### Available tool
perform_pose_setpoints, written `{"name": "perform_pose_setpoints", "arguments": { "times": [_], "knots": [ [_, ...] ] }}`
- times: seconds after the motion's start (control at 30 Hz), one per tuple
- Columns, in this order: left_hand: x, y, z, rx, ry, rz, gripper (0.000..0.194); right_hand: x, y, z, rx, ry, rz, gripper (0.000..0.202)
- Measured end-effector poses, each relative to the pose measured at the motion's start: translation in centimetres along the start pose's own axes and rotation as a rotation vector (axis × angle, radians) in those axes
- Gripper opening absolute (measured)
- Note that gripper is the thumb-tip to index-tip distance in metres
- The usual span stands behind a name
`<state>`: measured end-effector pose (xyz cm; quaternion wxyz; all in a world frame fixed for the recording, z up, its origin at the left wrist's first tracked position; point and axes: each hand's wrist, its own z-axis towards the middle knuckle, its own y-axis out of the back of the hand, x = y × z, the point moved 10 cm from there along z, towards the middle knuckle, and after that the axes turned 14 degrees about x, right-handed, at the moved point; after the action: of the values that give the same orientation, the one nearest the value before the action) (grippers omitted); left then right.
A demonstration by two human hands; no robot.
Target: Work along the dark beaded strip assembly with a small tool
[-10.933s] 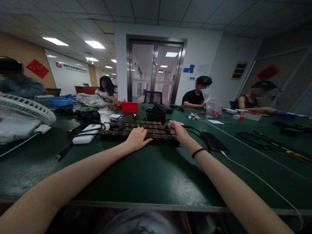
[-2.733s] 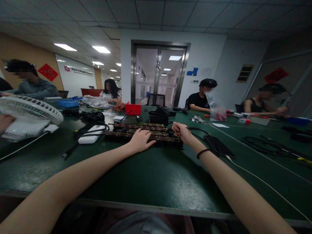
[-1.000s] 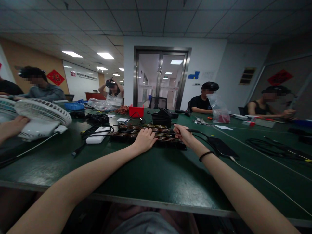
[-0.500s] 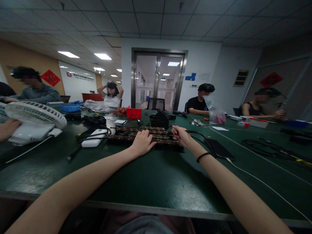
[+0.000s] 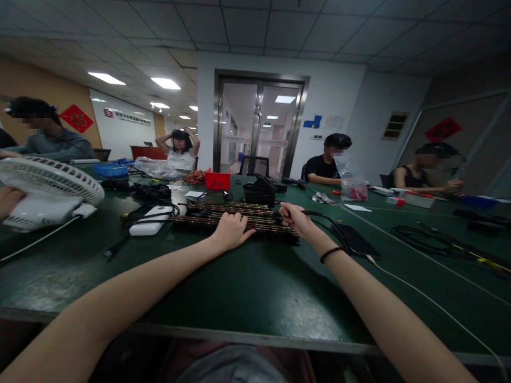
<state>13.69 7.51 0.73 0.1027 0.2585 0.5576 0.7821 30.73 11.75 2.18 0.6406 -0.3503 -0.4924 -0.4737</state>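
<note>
A dark rack strung with several thin, copper-coloured rods (image 5: 195, 219) lies across the green table. My left hand (image 5: 232, 231) rests palm down over its middle, thumb out to the right and fingers bent over the rods. At the rack's right end my right hand (image 5: 294, 218) is closed in a pinch around the end of a thick black cable (image 5: 317, 214). What lies between its fingertips is too small to make out. Behind the rack stands a black box (image 5: 258, 196).
Left of the rack lie a white power bank (image 5: 150, 221) and black cables. A white fan (image 5: 48, 194) stands far left, a person's hand (image 5: 10, 202) beside it. A phone (image 5: 357, 240) lies right. Behind are a red box (image 5: 217, 180) and several seated people.
The view has tilted slightly down and shifted, so the background sits higher and a little left. Both hands keep nearly the same places at the rack.
</note>
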Motion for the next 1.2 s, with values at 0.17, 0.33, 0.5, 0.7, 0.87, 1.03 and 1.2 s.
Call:
{"name": "perform_pose_setpoints", "arguments": {
  "times": [0.17, 0.33, 0.5, 0.7, 0.87, 1.03, 1.2],
  "knots": [
    [-0.5, 0.0, -0.1, 0.033, -0.001, -0.012, 0.057, -0.1, 0.1, 0.0, -0.007, -0.009, -0.009, 0.046],
    [-0.9, -0.1, 0.0, 0.039, 0.0, 0.002, 0.06, 0.1, -0.1, -0.1, -0.001, -0.005, -0.035, 0.048],
    [-0.4, -0.4, 0.1, 0.073, 0.05, -0.011, 0.068, 0.2, -0.2, -0.2, 0.01, -0.026, -0.053, 0.048],
    [-0.5, -0.3, 0.0, 0.103, 0.055, -0.011, 0.07, 0.5, -0.2, -0.3, 0.004, 0.007, -0.075, 0.049],
    [-0.5, -0.2, -0.1, 0.11, 0.052, -0.028, 0.064, 0.5, -0.6, -0.2, 0.035, -0.022, -0.177, 0.049],
    [-0.6, -0.3, -0.1, 0.114, 0.043, -0.033, 0.064, 0.1, 0.5, 0.1, 0.02, -0.052, -0.1, 0.046],
    [-0.7, -0.2, -0.1, 0.125, 0.037, -0.02, 0.063, -0.2, 1.5, 0.0, -0.004, -0.045, -0.024, 0.044]
  ]
}}
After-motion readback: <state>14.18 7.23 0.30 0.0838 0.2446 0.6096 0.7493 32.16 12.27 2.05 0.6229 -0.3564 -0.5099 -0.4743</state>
